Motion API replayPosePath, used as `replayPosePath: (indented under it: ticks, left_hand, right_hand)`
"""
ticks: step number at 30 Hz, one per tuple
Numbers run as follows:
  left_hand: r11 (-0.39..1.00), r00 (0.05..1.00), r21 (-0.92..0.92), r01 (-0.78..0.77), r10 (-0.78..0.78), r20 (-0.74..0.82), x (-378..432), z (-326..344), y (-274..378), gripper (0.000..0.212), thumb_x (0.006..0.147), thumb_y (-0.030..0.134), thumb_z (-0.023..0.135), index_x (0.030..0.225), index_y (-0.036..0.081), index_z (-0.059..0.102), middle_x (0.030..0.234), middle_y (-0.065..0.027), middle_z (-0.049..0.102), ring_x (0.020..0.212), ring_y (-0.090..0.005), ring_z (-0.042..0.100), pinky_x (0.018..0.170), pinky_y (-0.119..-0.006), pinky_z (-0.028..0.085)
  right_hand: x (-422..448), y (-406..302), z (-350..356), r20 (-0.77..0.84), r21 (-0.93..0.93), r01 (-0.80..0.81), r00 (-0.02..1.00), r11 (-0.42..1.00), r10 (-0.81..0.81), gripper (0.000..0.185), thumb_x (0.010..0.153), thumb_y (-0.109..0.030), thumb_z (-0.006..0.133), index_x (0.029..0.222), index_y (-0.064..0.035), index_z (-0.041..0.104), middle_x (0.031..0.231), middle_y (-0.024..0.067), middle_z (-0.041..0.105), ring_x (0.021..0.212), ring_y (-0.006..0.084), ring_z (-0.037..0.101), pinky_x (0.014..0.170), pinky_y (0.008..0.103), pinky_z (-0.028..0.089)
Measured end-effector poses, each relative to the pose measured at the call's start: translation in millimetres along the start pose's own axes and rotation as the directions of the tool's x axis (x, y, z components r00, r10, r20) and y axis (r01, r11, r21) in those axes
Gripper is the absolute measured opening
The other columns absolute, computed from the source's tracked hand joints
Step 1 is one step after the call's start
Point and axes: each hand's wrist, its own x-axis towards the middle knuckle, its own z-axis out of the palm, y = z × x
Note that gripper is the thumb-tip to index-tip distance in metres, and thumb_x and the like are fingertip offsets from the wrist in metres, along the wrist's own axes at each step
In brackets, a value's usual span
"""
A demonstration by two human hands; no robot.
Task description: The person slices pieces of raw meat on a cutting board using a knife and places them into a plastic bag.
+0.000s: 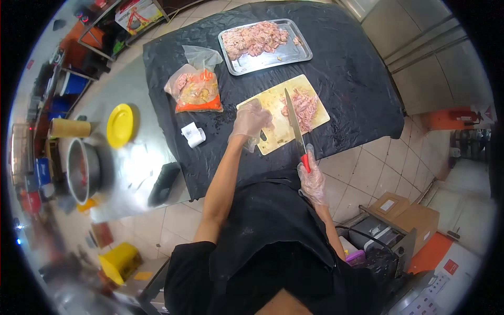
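My right hand, in a clear plastic glove, grips the red handle of a long kitchen knife. Its blade points away from me across a worn, yellowish cutting board. Strips of raw pink meat lie heaped on the board's right half, beside and partly behind the blade. Also gloved, my left hand is over the board's left end with its fingers curled; whether they hold anything is hidden. Beyond the board, a metal tray carries a large pile of raw meat pieces.
Black plastic sheeting covers the table. A printed plastic bag of raw meat and a white paper roll lie leftward. A steel table there holds a yellow plate and a metal bowl. Cardboard boxes stand at lower right.
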Motion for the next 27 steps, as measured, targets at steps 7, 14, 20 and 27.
replayPosePath:
  ticks: [7, 14, 20, 27]
  left_hand:
    - [0.770, 0.946, 0.623, -0.139, 0.289, -0.146, -5.6, 8.8, 25.5, 0.012, 0.086, 0.005, 0.060, 0.092, -0.005, 0.056, 0.076, -0.0154, 0.069, 0.072, -0.0194, 0.070, 0.069, -0.030, 0.055]
    - [0.752, 0.940, 0.592, -0.290, 0.341, 0.027, -6.4, -6.7, 24.0, 0.025, 0.088, 0.020, 0.059, 0.101, 0.002, 0.068, 0.084, -0.0141, 0.071, 0.079, -0.0296, 0.069, 0.074, -0.039, 0.053]
    - [0.616, 0.933, 0.707, -0.346, 0.302, 0.193, -3.0, -4.6, 35.0, 0.022, 0.088, 0.019, 0.057, 0.094, 0.001, 0.069, 0.083, -0.0131, 0.071, 0.080, -0.0290, 0.069, 0.075, -0.040, 0.053]
    - [0.998, 1.000, -0.055, -0.018, 0.017, -0.017, 36.1, 28.8, -35.2, 0.025, 0.082, 0.020, 0.065, 0.096, -0.001, 0.067, 0.091, -0.0151, 0.070, 0.084, -0.0288, 0.069, 0.082, -0.036, 0.054]
  right_hand:
    - [1.2, 5.9, -3.7, -0.088, 0.047, 0.163, 0.983, 0.986, -0.158, 0.060, 0.096, -0.013, 0.057, 0.152, -0.0172, 0.035, 0.085, 0.0109, 0.061, 0.071, 0.0157, 0.056, 0.071, 0.0296, 0.049]
    - [0.7, 10.2, -5.7, -0.076, 0.122, 0.146, 0.988, 0.982, -0.138, 0.058, 0.098, -0.011, 0.055, 0.152, -0.0146, 0.036, 0.084, 0.0028, 0.058, 0.072, 0.0102, 0.054, 0.070, 0.0254, 0.047]
    - [0.8, 6.5, -7.7, -0.033, 0.023, 0.102, 0.994, 0.995, -0.101, 0.059, 0.097, -0.011, 0.055, 0.152, -0.0160, 0.036, 0.081, 0.0030, 0.057, 0.072, 0.0099, 0.053, 0.070, 0.0252, 0.046]
    - [0.3, 1.0, -6.1, -0.124, 0.192, 0.154, 0.983, 0.969, -0.132, 0.060, 0.097, -0.015, 0.056, 0.153, -0.0192, 0.034, 0.079, 0.0123, 0.060, 0.070, 0.0132, 0.054, 0.069, 0.0293, 0.048]
